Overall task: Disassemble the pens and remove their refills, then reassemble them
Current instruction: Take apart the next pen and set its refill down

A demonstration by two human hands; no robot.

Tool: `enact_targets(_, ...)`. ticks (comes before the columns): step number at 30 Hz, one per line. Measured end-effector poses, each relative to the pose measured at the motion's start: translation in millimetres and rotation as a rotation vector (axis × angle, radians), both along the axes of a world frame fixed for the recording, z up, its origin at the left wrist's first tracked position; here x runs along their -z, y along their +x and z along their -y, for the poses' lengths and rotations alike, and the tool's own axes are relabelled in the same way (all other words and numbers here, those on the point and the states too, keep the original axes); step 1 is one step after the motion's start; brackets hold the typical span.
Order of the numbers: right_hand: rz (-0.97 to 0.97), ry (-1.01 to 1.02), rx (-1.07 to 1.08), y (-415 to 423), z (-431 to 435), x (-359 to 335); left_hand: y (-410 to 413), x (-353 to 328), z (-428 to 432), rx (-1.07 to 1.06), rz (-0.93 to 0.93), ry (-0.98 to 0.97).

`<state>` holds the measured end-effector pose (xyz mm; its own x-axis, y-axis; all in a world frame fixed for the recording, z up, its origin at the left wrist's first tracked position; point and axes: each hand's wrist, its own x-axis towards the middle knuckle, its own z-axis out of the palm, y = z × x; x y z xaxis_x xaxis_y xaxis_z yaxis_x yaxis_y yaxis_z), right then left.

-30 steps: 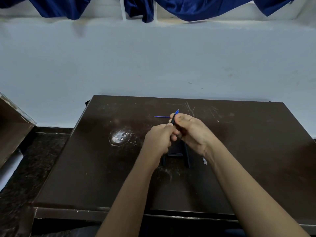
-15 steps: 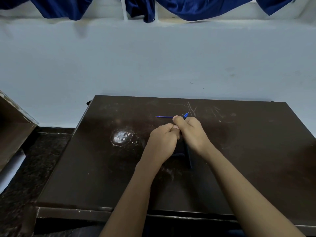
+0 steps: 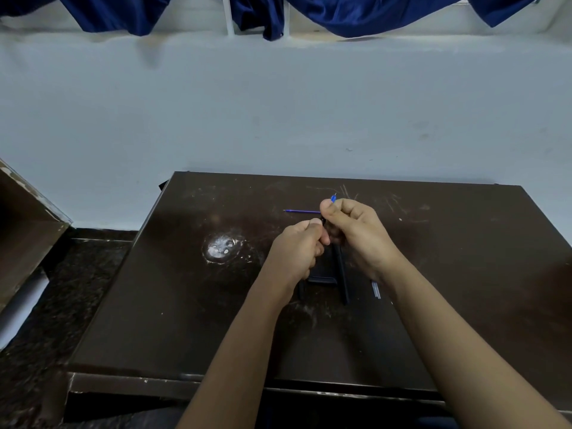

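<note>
Over the middle of the dark brown table both my hands are closed on one pen. My right hand grips its front part, and the blue tip pokes out above my thumb. My left hand pinches the dark barrel just below; most of that barrel is hidden in my fingers. A thin blue refill lies flat on the table behind my hands. A dark pen lies on the table below my hands, beside a dark flat object.
A white scuffed patch marks the table left of my hands. A small pale clear piece lies by my right wrist. A pale wall rises behind the table, blue cloth hangs above, and a brown board leans at the left.
My right hand with the blue tip has shifted a little to the right and away from me, while my left hand stays closed on the barrel. The refill on the table has not moved.
</note>
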<state>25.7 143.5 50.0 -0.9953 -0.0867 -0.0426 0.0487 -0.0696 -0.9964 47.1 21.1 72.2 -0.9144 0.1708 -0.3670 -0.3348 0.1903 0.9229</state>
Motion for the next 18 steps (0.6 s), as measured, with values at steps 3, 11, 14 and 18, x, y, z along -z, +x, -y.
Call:
enact_targets(3, 0.113, -0.206, -0.049, -1.2, -2.1, -2.5, -0.9, 1.2, -1.4, -0.036, 0.001, -0.006)
enact_targets(11, 0.197, -0.345, -0.021, -0.7, -1.9, -4.4, -1.8, 6.0, -1.9, -0.011, 0.024, -0.047)
enact_targets(14, 0.235, -0.418, -0.004, -2.8, -3.1, -3.9, -2.1, 6.0, -3.1, -0.026, 0.033, -0.046)
enact_targets(18, 0.22, -0.399, -0.033, -2.5, -2.9, -3.6, -1.8, 5.6, -3.7, -0.011, 0.039, -0.059)
